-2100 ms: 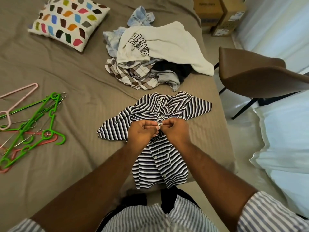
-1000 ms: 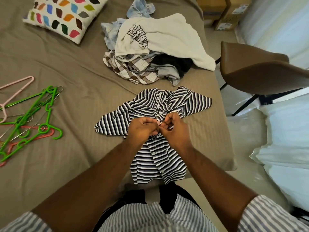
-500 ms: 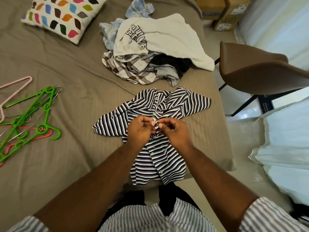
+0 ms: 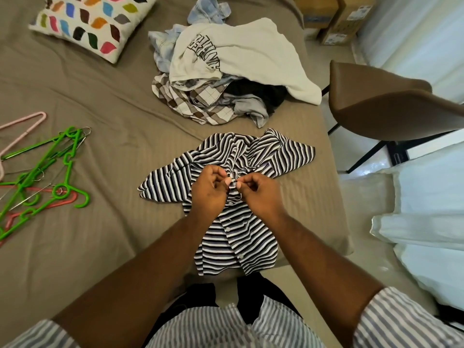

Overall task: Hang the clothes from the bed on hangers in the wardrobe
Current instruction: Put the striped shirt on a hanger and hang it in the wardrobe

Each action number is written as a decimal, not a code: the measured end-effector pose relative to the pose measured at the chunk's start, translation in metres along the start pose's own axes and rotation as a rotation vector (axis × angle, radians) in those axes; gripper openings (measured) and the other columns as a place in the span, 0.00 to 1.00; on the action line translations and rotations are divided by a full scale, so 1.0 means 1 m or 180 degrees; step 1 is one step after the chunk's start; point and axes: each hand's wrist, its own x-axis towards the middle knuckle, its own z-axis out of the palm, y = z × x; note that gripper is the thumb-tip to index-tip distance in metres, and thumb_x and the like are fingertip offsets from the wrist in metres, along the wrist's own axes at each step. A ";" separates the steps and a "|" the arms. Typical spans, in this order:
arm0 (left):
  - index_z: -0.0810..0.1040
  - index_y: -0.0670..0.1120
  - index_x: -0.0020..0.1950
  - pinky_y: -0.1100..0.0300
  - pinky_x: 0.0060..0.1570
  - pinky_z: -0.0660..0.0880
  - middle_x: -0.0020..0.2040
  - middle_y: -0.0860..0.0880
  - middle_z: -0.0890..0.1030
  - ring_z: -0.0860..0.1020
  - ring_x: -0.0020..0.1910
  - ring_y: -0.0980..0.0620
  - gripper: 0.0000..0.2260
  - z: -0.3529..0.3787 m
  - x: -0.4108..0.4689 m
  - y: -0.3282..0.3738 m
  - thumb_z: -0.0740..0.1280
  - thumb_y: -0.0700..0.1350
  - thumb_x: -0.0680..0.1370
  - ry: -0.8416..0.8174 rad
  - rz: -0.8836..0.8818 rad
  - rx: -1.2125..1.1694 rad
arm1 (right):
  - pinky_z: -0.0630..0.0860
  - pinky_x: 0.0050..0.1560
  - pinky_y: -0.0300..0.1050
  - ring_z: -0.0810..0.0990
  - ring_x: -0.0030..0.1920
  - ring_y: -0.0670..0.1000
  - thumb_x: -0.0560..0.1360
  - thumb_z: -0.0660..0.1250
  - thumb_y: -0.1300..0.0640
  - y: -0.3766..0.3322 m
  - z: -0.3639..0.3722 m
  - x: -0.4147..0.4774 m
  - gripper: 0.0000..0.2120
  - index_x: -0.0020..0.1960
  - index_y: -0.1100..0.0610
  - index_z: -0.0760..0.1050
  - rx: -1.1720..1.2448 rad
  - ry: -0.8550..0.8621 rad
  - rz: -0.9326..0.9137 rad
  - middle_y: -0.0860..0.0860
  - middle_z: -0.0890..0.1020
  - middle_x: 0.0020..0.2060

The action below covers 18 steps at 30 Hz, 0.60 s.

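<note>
Striped shirt (image 4: 236, 237), collar away, hem nearest

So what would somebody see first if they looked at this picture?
Right in the middle, two hands meet: the left hand and the right hand both pinch the front of a black-and-white striped shirt lying near the edge of the bed. Behind it sits a messy pile of clothes, and bright green hangers lie tangled at the left.

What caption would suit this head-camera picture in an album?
Left hand and right hand pinch a striped shirt on the bed, hangers lying alongside.
</note>
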 end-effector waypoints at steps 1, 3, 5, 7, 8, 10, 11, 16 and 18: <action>0.76 0.48 0.49 0.62 0.45 0.78 0.43 0.50 0.81 0.79 0.41 0.56 0.08 -0.001 0.001 0.001 0.71 0.37 0.78 -0.0018 0.0004 -0.0027 | 0.83 0.48 0.49 0.83 0.39 0.46 0.77 0.73 0.59 -0.001 -0.002 0.000 0.01 0.48 0.55 0.83 0.0026 -0.0030 -0.0017 0.46 0.84 0.38; 0.77 0.49 0.49 0.60 0.45 0.80 0.43 0.49 0.82 0.81 0.41 0.54 0.07 -0.001 0.002 0.001 0.72 0.38 0.78 -0.0091 -0.0037 -0.0054 | 0.82 0.45 0.42 0.82 0.39 0.44 0.77 0.72 0.58 -0.001 -0.006 0.000 0.02 0.48 0.54 0.83 0.0024 -0.0051 -0.0066 0.46 0.85 0.38; 0.80 0.48 0.49 0.60 0.44 0.80 0.42 0.49 0.84 0.81 0.38 0.55 0.05 0.001 0.002 0.003 0.72 0.38 0.78 -0.0181 -0.0060 0.0009 | 0.77 0.39 0.35 0.79 0.35 0.41 0.76 0.72 0.57 -0.002 -0.009 0.000 0.02 0.46 0.53 0.83 -0.0146 -0.0004 -0.0128 0.47 0.84 0.37; 0.83 0.47 0.51 0.62 0.46 0.80 0.43 0.51 0.85 0.82 0.38 0.58 0.05 0.002 0.002 0.004 0.71 0.39 0.78 -0.0291 0.0013 0.0197 | 0.74 0.35 0.33 0.76 0.32 0.40 0.76 0.71 0.56 -0.002 -0.010 0.001 0.02 0.44 0.52 0.82 -0.0225 0.0014 -0.0117 0.47 0.84 0.35; 0.84 0.47 0.52 0.63 0.48 0.80 0.43 0.52 0.85 0.82 0.39 0.59 0.05 0.002 0.003 0.005 0.71 0.40 0.78 -0.0341 0.0058 0.0284 | 0.73 0.34 0.33 0.75 0.32 0.40 0.76 0.71 0.56 -0.002 -0.010 0.001 0.02 0.44 0.52 0.82 -0.0188 -0.0002 -0.0088 0.48 0.83 0.35; 0.85 0.47 0.54 0.64 0.50 0.80 0.44 0.53 0.86 0.83 0.42 0.59 0.06 -0.002 0.002 0.009 0.72 0.42 0.78 -0.0481 0.0077 0.0281 | 0.72 0.33 0.33 0.73 0.30 0.40 0.76 0.71 0.56 -0.002 -0.011 0.002 0.03 0.44 0.53 0.82 -0.0100 -0.0044 -0.0053 0.47 0.82 0.33; 0.85 0.46 0.55 0.64 0.51 0.80 0.45 0.52 0.86 0.84 0.44 0.57 0.07 -0.004 0.001 0.010 0.73 0.42 0.77 -0.0597 0.0052 0.0211 | 0.71 0.32 0.32 0.73 0.30 0.40 0.76 0.71 0.57 -0.002 -0.012 0.002 0.03 0.44 0.54 0.82 -0.0074 -0.0072 -0.0052 0.47 0.81 0.32; 0.85 0.48 0.53 0.59 0.51 0.81 0.46 0.48 0.86 0.84 0.45 0.50 0.11 -0.011 0.001 0.009 0.74 0.35 0.74 -0.0823 -0.0059 0.0154 | 0.72 0.32 0.33 0.74 0.30 0.40 0.77 0.71 0.59 -0.002 -0.015 -0.001 0.03 0.45 0.56 0.83 0.0044 -0.0170 0.0011 0.49 0.82 0.32; 0.85 0.49 0.51 0.58 0.50 0.82 0.45 0.47 0.86 0.83 0.42 0.53 0.12 -0.011 0.000 0.010 0.74 0.34 0.73 -0.0683 -0.0132 0.0069 | 0.78 0.35 0.41 0.76 0.31 0.42 0.77 0.71 0.59 -0.003 -0.016 -0.001 0.03 0.46 0.56 0.83 0.0198 -0.0245 0.0075 0.49 0.82 0.32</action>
